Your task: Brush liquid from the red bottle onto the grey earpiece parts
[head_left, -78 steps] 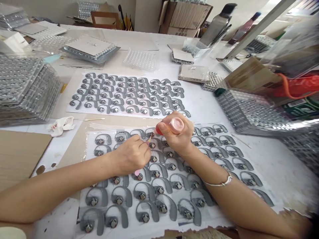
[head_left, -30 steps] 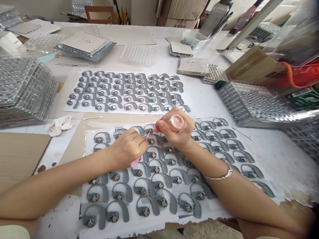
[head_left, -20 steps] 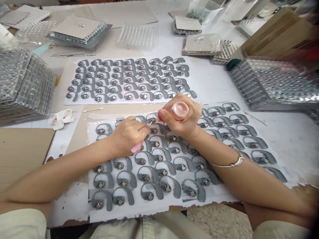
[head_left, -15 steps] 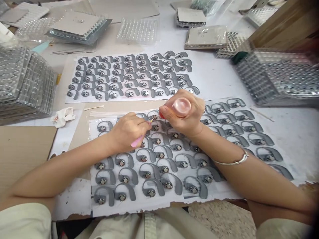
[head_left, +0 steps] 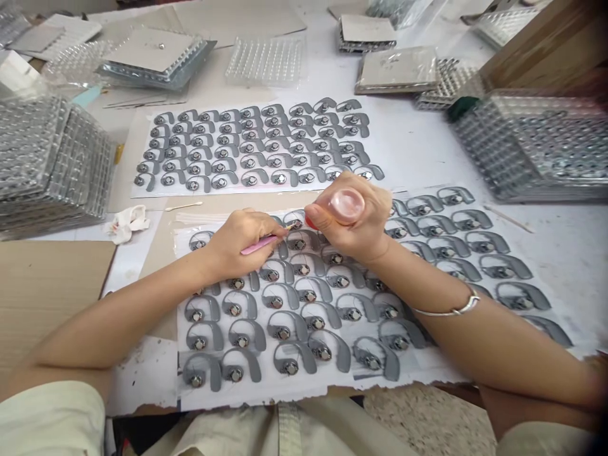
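My left hand (head_left: 240, 240) pinches a thin pink tool (head_left: 260, 244), its tip reaching a grey ear-hook part (head_left: 295, 223) in the top row of the near sheet (head_left: 304, 386). My right hand (head_left: 354, 218) is closed round a small clear bottle (head_left: 346, 204) with a red end, held just right of the tool tip. Several rows of grey ear-hook parts with round metal centres lie on this sheet under both forearms. A silver bracelet (head_left: 451, 309) sits on my right wrist.
A second white sheet (head_left: 256, 142) of the same grey parts lies farther back. Stacks of clear blister trays stand at the left (head_left: 52, 158) and right (head_left: 532, 145). A crumpled tissue (head_left: 126, 221), a cotton swab (head_left: 183, 206) and brown cardboard (head_left: 47, 285) lie left.
The view has tilted down and nearer, showing my lap. My left hand has flattened the pink tool from steep to nearly level, tip still at the same part. The right hand keeps its bottle.
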Action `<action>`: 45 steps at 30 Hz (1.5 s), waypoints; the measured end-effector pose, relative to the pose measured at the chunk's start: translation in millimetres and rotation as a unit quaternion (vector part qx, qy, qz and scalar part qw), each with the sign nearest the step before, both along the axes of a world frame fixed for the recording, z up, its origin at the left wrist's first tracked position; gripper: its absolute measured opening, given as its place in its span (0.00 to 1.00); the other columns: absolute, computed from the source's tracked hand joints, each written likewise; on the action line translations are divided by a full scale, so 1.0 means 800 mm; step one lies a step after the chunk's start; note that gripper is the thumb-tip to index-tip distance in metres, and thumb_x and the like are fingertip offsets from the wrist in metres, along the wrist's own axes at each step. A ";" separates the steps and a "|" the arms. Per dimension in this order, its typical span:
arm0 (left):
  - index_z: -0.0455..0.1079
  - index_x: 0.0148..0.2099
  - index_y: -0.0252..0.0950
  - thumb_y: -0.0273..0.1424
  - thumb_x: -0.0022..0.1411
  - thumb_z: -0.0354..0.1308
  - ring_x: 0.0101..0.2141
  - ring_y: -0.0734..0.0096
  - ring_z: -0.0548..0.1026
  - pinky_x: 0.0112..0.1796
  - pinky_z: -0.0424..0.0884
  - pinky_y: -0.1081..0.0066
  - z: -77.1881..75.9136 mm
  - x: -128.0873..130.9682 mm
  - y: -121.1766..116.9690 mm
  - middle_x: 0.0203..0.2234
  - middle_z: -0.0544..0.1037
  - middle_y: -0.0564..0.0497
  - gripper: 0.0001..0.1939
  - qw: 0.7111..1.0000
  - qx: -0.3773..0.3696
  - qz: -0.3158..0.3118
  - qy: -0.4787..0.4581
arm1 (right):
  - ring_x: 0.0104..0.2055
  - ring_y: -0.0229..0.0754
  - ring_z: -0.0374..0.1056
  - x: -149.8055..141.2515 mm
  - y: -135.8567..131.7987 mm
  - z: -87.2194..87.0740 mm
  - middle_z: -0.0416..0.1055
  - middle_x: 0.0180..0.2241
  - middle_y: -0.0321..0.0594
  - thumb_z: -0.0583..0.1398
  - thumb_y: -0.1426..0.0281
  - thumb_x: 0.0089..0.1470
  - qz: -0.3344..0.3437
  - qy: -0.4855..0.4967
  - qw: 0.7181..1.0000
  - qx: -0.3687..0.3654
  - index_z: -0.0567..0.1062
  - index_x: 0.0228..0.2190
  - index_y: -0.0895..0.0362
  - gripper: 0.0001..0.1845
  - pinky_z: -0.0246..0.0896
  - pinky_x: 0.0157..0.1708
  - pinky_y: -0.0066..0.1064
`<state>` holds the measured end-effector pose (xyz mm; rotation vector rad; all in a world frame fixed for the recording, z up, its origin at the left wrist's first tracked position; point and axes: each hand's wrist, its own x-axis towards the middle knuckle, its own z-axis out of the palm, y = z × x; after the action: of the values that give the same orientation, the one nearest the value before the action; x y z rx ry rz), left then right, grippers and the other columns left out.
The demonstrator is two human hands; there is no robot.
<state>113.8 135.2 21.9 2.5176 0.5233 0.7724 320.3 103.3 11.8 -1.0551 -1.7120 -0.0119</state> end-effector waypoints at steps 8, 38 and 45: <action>0.75 0.33 0.33 0.24 0.59 0.56 0.27 0.70 0.78 0.32 0.73 0.73 0.000 0.002 0.003 0.28 0.81 0.49 0.06 1.000 0.012 0.001 -0.024 | 0.22 0.37 0.63 -0.001 0.000 0.001 0.67 0.21 0.34 0.64 0.65 0.51 0.018 0.010 1.000 0.007 0.67 0.23 0.53 0.11 0.62 0.24 0.33; 0.78 0.34 0.33 0.22 0.57 0.59 0.27 0.72 0.77 0.31 0.72 0.76 -0.002 0.001 0.006 0.26 0.81 0.49 0.06 0.996 -0.081 0.031 -0.018 | 0.21 0.36 0.63 -0.001 0.000 -0.001 0.68 0.20 0.33 0.64 0.70 0.50 0.049 0.029 0.998 0.039 0.69 0.23 0.53 0.08 0.61 0.23 0.33; 0.78 0.35 0.34 0.23 0.57 0.58 0.28 0.72 0.77 0.33 0.73 0.75 -0.001 0.000 0.006 0.27 0.80 0.50 0.07 0.995 -0.091 0.032 -0.010 | 0.21 0.37 0.63 0.000 0.001 0.000 0.67 0.20 0.33 0.64 0.70 0.49 0.053 0.047 0.996 0.063 0.70 0.25 0.53 0.07 0.60 0.22 0.33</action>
<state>113.6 140.3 21.4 2.3331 0.6398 0.7359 320.4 104.1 11.8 -0.8583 -1.6578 -0.0025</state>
